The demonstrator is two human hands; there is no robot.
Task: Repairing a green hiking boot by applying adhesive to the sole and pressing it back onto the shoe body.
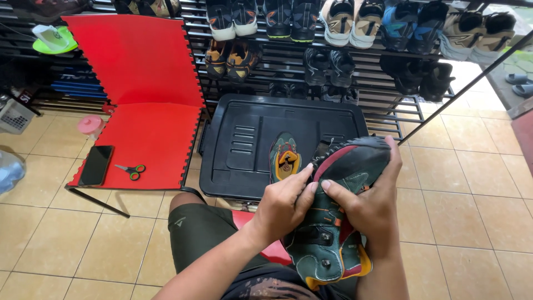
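Tan floor tiles ran up to a black shoe rack [355, 61]. Just before it lay a black lid [244, 144], and over its near edge both hands gripped a dark green shoe [333, 222]. The left hand [283, 205] had its fingers pressed together into the opening, apparently seating the patterned insole [284, 158]; the right hand [372, 205] wrapped the sole, fingers curled. Pushing further would need a firm hold.

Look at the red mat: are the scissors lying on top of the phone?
No, the scissors lie on the red mat beside the phone, with a clear gap of mat between them.

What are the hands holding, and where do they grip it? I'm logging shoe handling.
Both hold a dark green shoe: right hand around its sole side, left hand at its opening.
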